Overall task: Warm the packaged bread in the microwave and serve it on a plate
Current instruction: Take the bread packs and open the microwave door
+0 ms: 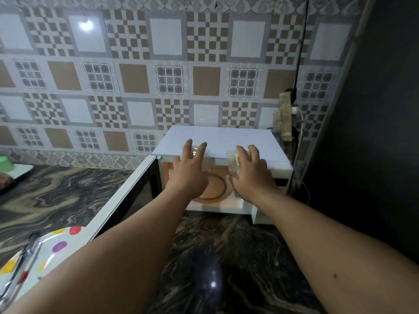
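Dotted plate (56, 248) lower left on desk (56, 196) | microwave (226, 141) door (127, 196) swung open | both grips — left hand (189, 168), right hand (250, 172) — clamped on bread packets (233, 163) at centre frame.

The packaged bread (234, 163) is mostly hidden behind the right hand (250, 171); the left hand (189, 171) covers its clear wrapping. The near-left dotted plate (56, 248) and far-left green object (5, 163) are cut off.

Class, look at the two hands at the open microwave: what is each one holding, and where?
Each hand, left and right, grips a clear bread packet from above, fingers over its top.
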